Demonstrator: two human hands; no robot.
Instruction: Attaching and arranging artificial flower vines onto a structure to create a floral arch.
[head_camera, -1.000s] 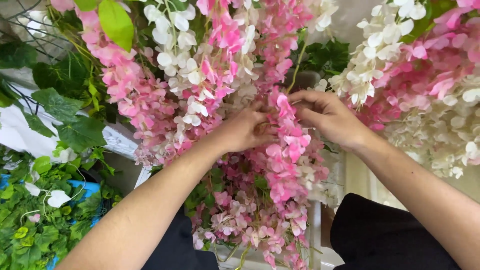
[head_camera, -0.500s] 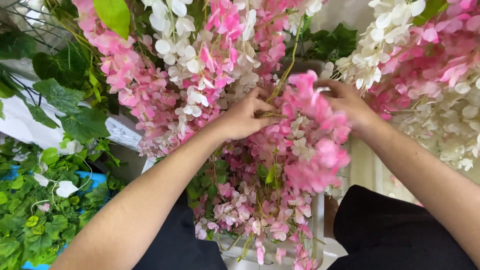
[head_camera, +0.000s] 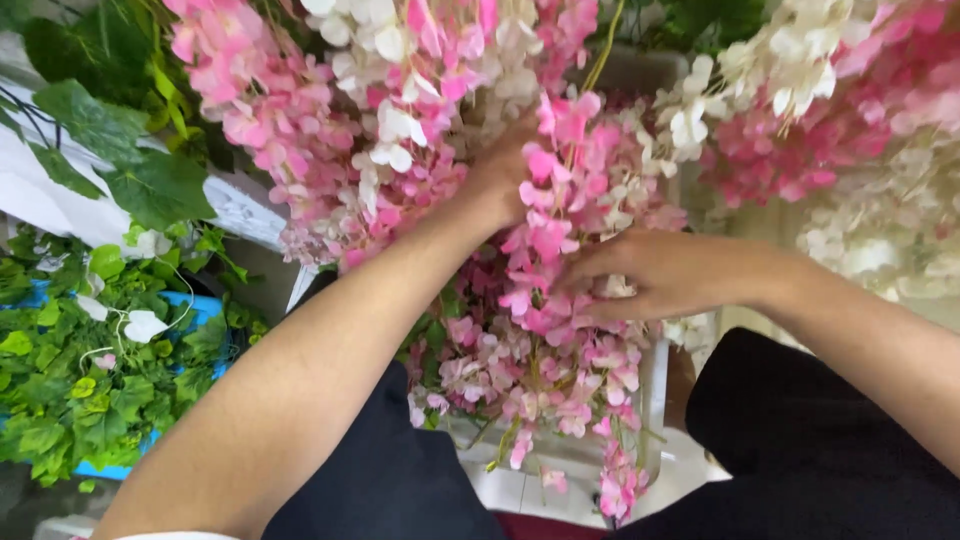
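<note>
The right hand (head_camera: 665, 275) has dropped from the top of the pink garland (head_camera: 545, 240) to mid-frame and is now cupping its blossoms with loosely curled fingers. The left hand (head_camera: 500, 175) is reaching into the upper centre, its grip hidden among flowers. Green leaves (head_camera: 90, 370) are filling the lower left.

a florist's workroom: hanging flower garlands (head_camera: 560, 230), leafy vines (head_camera: 90, 380).
</note>
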